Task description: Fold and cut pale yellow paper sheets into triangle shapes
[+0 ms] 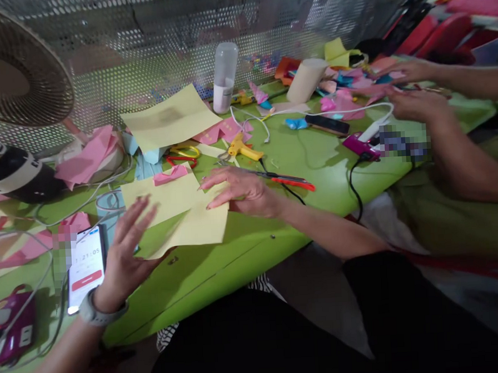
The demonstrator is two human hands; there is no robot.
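A pale yellow paper sheet (196,228) has its near edge lifted off the green table. My right hand (245,192) holds its right part, the thumb and fingers closed on the paper. At the sheet's left end is my left hand (129,254), its fingers raised and spread, the thumb low by the paper's edge. Another yellow sheet (166,196) lies beneath and behind, with a folded pink paper piece (171,175) on its far edge. Just beyond my right hand sit a yellow glue gun (242,148) and a tool with an orange-red handle (294,183).
A phone (85,267) and a purple power socket (14,327) are at left, among cables. Behind are red-yellow scissors (183,155), a bottle (225,79) and a fan (17,65). Another person's hands (415,102) work at right beside a purple adapter (361,146).
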